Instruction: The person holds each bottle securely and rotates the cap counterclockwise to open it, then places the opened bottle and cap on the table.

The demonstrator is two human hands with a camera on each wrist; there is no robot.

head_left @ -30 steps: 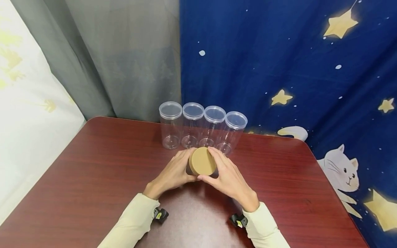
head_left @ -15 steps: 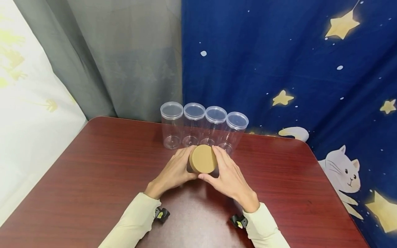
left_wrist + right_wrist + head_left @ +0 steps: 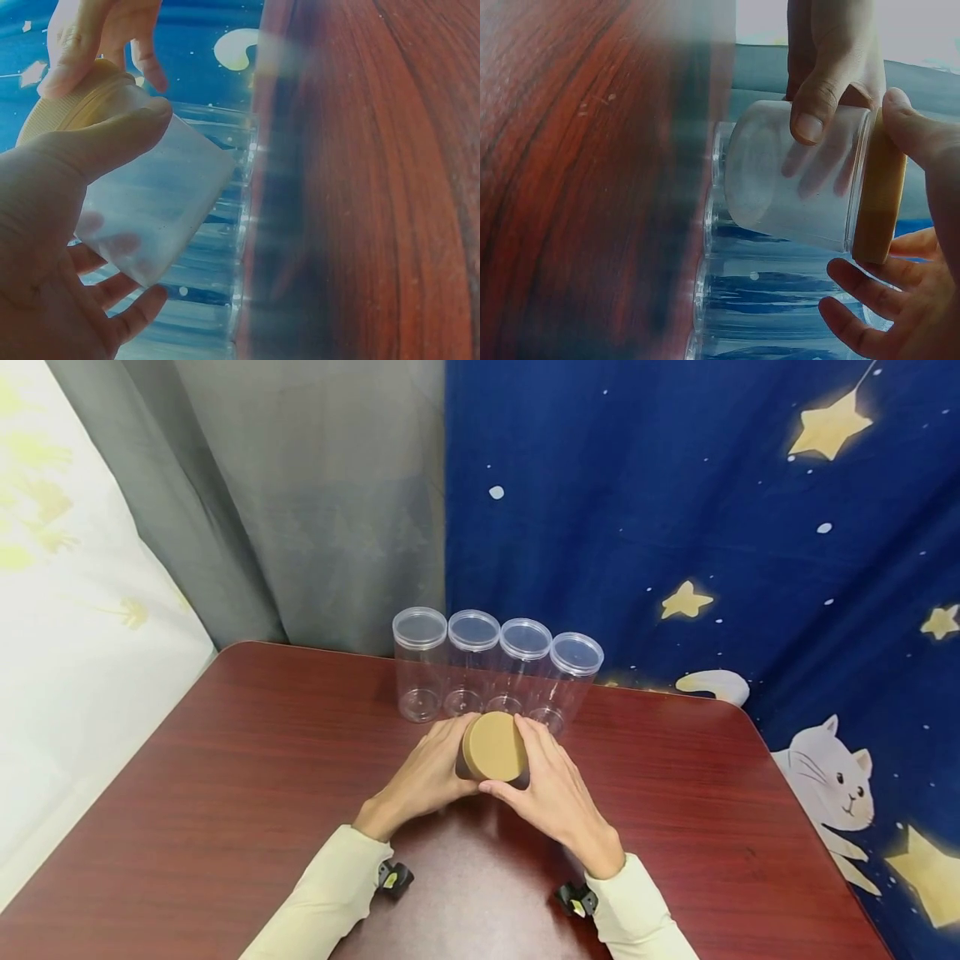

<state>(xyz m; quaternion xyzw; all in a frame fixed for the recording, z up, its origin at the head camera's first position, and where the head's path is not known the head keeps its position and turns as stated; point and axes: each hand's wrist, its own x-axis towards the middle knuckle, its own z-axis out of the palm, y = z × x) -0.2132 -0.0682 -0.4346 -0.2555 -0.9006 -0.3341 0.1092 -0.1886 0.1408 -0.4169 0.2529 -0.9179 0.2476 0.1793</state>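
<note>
A small, frosted-clear plastic jar with a tan lid is held in the air between both hands, over the middle of the table. My left hand grips the jar's body, its thumb across the near side and fingers behind, as the left wrist view shows. My right hand holds the lid from the other side, thumb on one edge and fingers round the opposite edge. The lid sits on the jar's mouth in the right wrist view. Nothing shows inside the see-through body.
Several tall clear jars with clear lids stand in a row just beyond the hands, near the far edge of the red-brown table. A grey curtain and a blue star-patterned curtain hang behind it.
The jar has risen slightly, and the right fingers have shifted a little along the lid's edge. Both hands keep their hold; the head view has drifted slightly.
</note>
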